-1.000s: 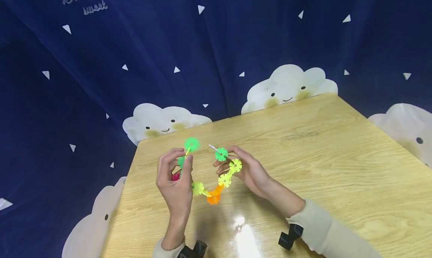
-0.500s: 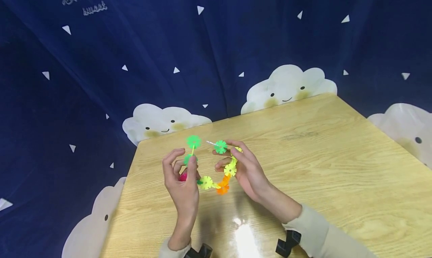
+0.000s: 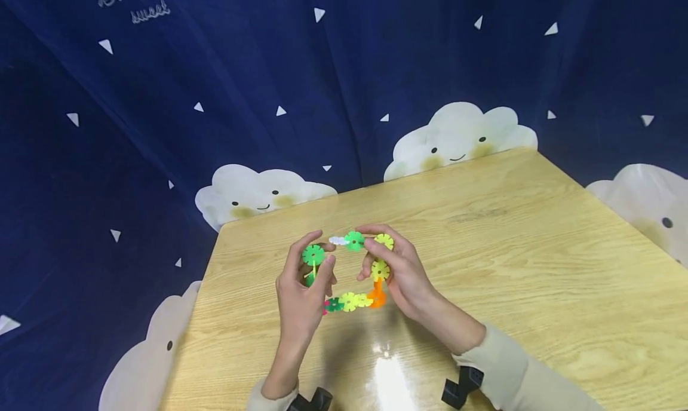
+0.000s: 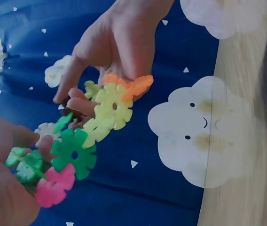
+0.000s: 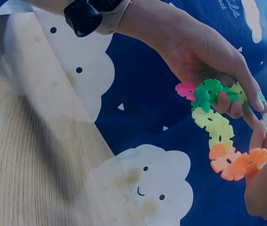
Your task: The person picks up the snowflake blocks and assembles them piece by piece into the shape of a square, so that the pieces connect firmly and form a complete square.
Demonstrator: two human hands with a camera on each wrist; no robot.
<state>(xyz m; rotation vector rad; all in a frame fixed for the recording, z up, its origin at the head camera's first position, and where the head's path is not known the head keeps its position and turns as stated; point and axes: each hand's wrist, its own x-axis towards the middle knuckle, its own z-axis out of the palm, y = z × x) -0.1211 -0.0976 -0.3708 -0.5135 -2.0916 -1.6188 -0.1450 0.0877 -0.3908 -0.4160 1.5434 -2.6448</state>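
A chain of interlocking plastic snowflake discs [image 3: 349, 302] hangs in a near ring between both hands above the table. My left hand [image 3: 302, 300] pinches its left end, around green discs [image 3: 313, 255]; a pink disc [image 4: 56, 186] sits just beneath that hand in the left wrist view. My right hand [image 3: 405, 276] grips the other end by the yellow discs [image 3: 380, 270], thumb near a bright green disc [image 3: 354, 241]. From that green disc a white disc [image 3: 337, 241] points toward the left fingertips. Orange discs [image 5: 232, 165] form the lower right bend.
Under the hands lies a light wooden table [image 3: 484, 267] with a glare patch near the front. A dark blue curtain [image 3: 242, 70] with white clouds and triangles hangs behind it. Black wrist mounts [image 3: 462, 387] sit on the sleeves.
My left hand has moved right, bringing its green end close to the white disc. The white disc has turned flatter to the view. The lower part of the chain has swung right.
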